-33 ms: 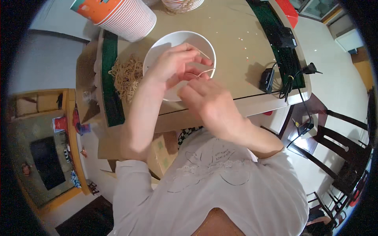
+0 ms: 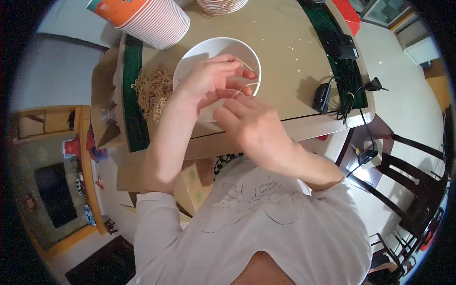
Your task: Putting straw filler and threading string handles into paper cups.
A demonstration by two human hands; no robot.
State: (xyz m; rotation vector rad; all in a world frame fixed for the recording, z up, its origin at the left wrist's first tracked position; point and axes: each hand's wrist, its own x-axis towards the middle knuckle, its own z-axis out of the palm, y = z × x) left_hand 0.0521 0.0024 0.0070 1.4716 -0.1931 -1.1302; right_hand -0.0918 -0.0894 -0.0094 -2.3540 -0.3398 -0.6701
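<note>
Tan cord (image 2: 249, 85) projected from the fingertips of the right hand (image 2: 256, 128), the nearer hand, which appeared to be pinching it. The cord's visible length ran rightward and slightly away, over the bowl's far-right side. Just beyond, the left hand (image 2: 211, 80) was curled above the white bowl (image 2: 232, 47), a strand at its fingers; firmness of hold could not be determined. Left of the bowl, a cord tangle (image 2: 153, 95) lay on the tabletop (image 2: 280, 71). Farther off was a container stack (image 2: 156, 23).
</note>
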